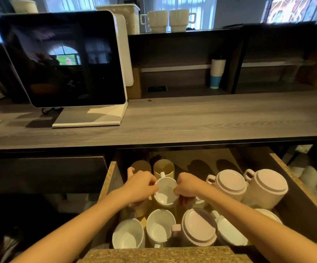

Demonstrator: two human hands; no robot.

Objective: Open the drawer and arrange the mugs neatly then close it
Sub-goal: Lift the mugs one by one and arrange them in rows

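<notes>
Drawer (112,179) open under counter. L hand (141,186) & R hand (189,187) both pinch rim of white mug (165,192), mid-drawer, upright, mouth up, handle pointing away toward back; other mugs around, some inverted

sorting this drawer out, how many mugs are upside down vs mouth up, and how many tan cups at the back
upside-down mugs: 3
mouth-up mugs: 4, counting the held mug
tan cups: 2
total: 9, leaving out two partly hidden mugs by the right arm
</notes>
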